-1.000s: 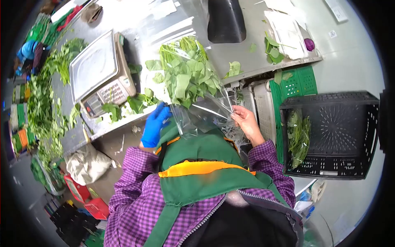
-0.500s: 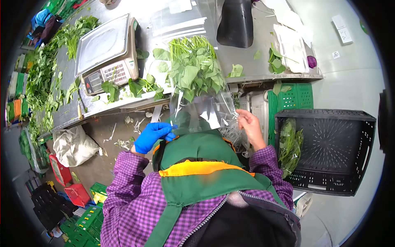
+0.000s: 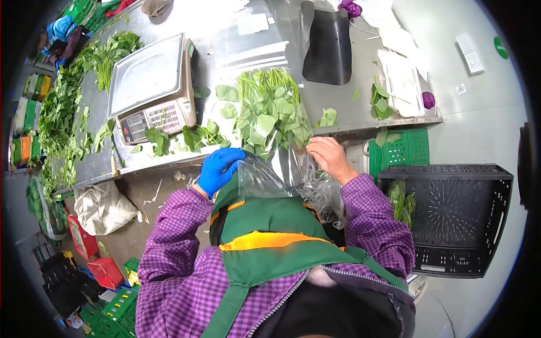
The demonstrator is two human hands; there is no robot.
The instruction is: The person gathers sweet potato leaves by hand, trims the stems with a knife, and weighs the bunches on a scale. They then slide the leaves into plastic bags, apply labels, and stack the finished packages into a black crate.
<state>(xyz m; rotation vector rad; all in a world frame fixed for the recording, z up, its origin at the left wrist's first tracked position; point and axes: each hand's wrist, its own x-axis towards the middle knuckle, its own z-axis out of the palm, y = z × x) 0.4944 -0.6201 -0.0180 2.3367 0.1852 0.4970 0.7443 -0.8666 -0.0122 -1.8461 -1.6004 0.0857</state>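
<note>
A clear plastic bag (image 3: 265,179) with leafy greens (image 3: 270,112) inside lies at the table's front edge, stems pointing away from me and its empty end hanging toward my apron. My left hand (image 3: 220,170), in a blue glove, pinches the bag's left side. On the right side, my bare right hand (image 3: 331,158) has its fingers bent together on the bag near the lower leaves. Loose leaves (image 3: 194,137) lie to the left of the bag, by the weighing scale (image 3: 155,84).
Piled greens (image 3: 62,107) line the table's left side. A black sheet (image 3: 327,48) lies at the back. At the right stand a black crate (image 3: 451,208) holding bagged greens (image 3: 401,203) and a green crate (image 3: 407,149). Another person (image 3: 63,39) is at the far left.
Both my hands have moved up along the bag's sides, closer to the leaves. The bag's empty end is now more crumpled. The whole view has shifted slightly.
</note>
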